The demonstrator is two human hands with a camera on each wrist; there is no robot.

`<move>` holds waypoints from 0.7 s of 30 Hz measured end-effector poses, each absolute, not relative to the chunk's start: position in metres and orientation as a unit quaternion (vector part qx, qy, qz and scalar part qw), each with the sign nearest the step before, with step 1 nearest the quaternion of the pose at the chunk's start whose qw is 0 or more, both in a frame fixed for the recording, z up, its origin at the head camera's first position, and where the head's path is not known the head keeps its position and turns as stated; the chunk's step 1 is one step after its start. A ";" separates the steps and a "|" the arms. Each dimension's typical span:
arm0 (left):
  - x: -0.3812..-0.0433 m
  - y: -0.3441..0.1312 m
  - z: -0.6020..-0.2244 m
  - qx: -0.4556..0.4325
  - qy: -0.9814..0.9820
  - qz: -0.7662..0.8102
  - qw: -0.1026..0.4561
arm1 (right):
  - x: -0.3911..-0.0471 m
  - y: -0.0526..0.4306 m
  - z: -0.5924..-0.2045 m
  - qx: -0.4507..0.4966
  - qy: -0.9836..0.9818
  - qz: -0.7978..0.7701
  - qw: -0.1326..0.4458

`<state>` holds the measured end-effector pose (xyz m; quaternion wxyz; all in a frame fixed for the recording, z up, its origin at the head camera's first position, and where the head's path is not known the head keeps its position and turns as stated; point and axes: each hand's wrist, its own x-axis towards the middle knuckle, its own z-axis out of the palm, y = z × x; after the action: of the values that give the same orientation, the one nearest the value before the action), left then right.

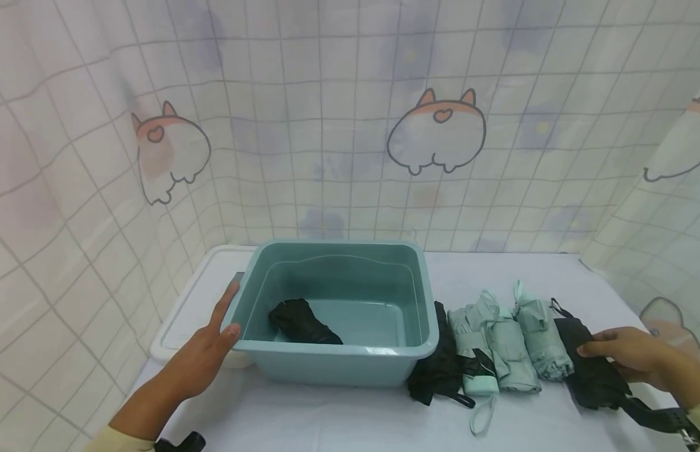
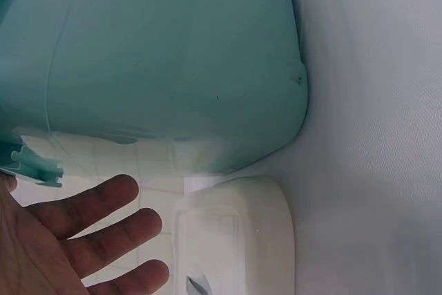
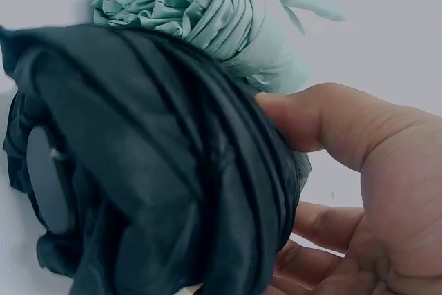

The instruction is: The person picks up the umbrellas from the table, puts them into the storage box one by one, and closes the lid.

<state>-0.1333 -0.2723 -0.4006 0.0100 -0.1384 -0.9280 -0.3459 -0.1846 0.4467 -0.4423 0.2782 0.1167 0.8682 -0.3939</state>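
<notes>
My right hand (image 1: 629, 355) grips a folded black umbrella (image 1: 589, 367) at the right end of a row, thumb on top and fingers around the far side. In the right wrist view, the black umbrella (image 3: 159, 164) shows loose folds and a round dark end. My left hand (image 1: 205, 351) touches the left rim of a blue-green plastic basin (image 1: 338, 370), and its fingers (image 2: 117, 236) look extended in the left wrist view. Inside the basin lies a black folded bundle (image 1: 304, 323), like another umbrella.
Mint-green folded umbrellas (image 1: 513, 355) lie between the held one and a black umbrella (image 1: 440, 358) against the basin's right side. Behind my left hand sits a white lidded box (image 1: 180, 314). A patterned curtain (image 1: 338, 125) surrounds the white table (image 1: 304, 420).
</notes>
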 end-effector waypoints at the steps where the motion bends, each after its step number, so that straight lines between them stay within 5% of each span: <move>1: -0.133 -0.272 -0.401 -0.139 -0.927 -0.347 0.010 | -0.185 0.448 -0.443 0.116 0.869 -0.393 0.277; 21: -0.134 -0.273 -0.402 -0.147 -0.925 -0.349 0.010 | -0.186 0.461 -0.415 0.103 0.885 -0.379 0.251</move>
<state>-0.1336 -0.2733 -0.4017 0.0098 -0.1468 -0.9254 -0.3492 -0.1863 0.4606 -0.4148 0.2507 0.1025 0.8849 -0.3788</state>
